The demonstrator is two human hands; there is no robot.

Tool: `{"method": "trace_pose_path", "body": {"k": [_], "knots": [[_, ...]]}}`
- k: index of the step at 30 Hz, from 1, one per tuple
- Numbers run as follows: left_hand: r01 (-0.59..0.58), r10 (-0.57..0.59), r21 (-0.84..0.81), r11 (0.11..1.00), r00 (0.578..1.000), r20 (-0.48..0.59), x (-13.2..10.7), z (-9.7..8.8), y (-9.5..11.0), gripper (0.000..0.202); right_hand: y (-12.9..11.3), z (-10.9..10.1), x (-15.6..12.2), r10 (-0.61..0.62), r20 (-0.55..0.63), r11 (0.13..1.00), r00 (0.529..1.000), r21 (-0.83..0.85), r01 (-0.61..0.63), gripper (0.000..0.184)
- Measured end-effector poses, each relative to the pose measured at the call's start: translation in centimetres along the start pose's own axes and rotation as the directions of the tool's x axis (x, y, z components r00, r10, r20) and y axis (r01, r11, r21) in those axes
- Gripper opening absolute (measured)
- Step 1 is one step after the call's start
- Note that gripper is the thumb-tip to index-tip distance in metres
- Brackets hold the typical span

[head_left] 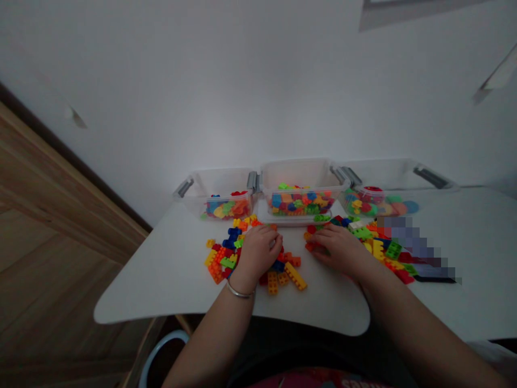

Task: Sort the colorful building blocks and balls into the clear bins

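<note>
My left hand [258, 250] rests palm down on a heap of coloured plastic bricks [226, 254] spread on the white table [169, 275]; its fingers are curled over the bricks, and what they grip is hidden. A thin bangle [239, 292] circles that wrist. My right hand [339, 247] lies on the table a little to the right, fingers closed round small red and orange bricks [310, 243]. More bricks [382, 249] lie scattered to the right of that hand.
Three clear plastic tubs stand along the wall: a left tub [220, 188], a middle tub [301, 180] and a right tub [388, 178], each holding coloured pieces. A wooden door [48, 205] stands at the left. The table's front edge curves near my body.
</note>
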State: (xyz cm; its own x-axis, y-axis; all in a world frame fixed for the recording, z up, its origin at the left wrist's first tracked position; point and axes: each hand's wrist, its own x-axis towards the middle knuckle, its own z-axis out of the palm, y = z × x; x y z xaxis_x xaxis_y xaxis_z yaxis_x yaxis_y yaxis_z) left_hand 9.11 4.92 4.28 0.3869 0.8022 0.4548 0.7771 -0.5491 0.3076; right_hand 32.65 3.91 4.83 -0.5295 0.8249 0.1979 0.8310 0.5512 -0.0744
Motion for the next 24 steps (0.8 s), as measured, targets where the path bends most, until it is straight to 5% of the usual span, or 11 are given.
{"method": "trace_pose_path", "body": {"k": [18, 24], "knots": [[0.005, -0.005, -0.012, 1.000, 1.000, -0.003, -0.2, 0.1, -0.1, 0.027, -0.8, 2.1, 0.4, -0.064, -0.201, 0.998, 0.978, 0.003, 0.066, 0.015], [0.011, -0.011, -0.005, 1.000, 1.000, -0.008, -0.2, -0.1, 0.0, 0.027, -0.2, 1.1, 0.4, 0.060, -0.546, 0.978, 0.835, 0.199, 0.060, 0.015]]}}
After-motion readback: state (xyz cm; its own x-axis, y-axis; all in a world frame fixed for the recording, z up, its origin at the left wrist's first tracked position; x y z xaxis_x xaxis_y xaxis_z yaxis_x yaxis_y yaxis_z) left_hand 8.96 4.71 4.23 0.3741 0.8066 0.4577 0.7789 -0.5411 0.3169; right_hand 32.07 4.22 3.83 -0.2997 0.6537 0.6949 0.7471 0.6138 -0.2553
